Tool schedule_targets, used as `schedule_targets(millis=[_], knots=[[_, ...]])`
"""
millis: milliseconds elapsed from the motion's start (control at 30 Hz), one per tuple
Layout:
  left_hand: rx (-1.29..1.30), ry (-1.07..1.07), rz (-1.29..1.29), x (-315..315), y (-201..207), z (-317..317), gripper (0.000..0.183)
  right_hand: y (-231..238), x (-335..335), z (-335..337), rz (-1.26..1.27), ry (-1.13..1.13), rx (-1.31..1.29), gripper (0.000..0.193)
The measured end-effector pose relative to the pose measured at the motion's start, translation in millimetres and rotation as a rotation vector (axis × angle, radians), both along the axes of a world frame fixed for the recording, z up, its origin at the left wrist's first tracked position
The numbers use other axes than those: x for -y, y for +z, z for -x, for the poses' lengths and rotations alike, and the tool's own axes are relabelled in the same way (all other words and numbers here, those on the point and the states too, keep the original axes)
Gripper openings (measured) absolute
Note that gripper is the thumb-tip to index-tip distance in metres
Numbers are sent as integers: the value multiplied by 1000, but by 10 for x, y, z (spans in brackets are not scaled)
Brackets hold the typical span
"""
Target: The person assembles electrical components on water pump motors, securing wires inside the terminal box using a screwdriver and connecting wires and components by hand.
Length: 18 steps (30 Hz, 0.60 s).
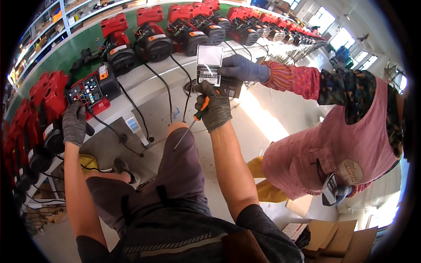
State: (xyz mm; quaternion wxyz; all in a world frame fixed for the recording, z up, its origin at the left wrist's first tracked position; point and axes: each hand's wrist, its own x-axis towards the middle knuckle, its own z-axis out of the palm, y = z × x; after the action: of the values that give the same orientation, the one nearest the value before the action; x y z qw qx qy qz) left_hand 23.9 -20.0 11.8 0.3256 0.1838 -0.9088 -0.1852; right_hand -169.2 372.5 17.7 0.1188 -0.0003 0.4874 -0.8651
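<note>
My left hand [74, 124], in a grey knit glove, rests at the lower edge of a red and black power tool [106, 83] with its circuit board [89, 91] exposed. Its fingers are drawn together by the wires; what they hold, if anything, is hidden. My right hand [215, 107], gloved alike, is closed round a screwdriver [201, 109] with an orange and black handle, the shaft slanting down toward my knee. Its fingertips meet the lower edge of a black and white printed label sheet [208, 70]. A co-worker's blue-gloved hand [243, 68] holds that sheet from the right, above a dark box [231, 87].
Similar red and black tools [154, 39] line the long bench [166, 72], their black cords [164, 85] hanging over its edge. More red tools [22, 127] crowd the left side. The co-worker in a pink apron [302, 162] stands close right. Cardboard boxes [337, 236] sit at lower right.
</note>
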Motion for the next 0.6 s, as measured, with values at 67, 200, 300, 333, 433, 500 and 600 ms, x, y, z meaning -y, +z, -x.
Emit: schedule_targets(millis=[67,200,300,333,433,500,600], knots=[[20,1,25,5,-12,-5,22,7,-3,-16,9,-18,13,22],[8,-29,-33,165,-181,37,22,-33,-45,43,30,-31,11,21],[-6,-24,-164,287,-274,59,21,-36,-40,73,18,-44,-14,19],[-2,-42,-164,299,-300,84,21,-23,-46,81,-6,-49,-25,18],[-11,-16,-51,358,-376,122,20,-32,-44,90,-64,-55,-28,18],[-21,-14,-84,566,-549,171,20,-116,-39,134,-85,-51,-42,20],[-10,-30,-164,607,-521,186,21,-75,-10,109,-82,-43,-13,22]])
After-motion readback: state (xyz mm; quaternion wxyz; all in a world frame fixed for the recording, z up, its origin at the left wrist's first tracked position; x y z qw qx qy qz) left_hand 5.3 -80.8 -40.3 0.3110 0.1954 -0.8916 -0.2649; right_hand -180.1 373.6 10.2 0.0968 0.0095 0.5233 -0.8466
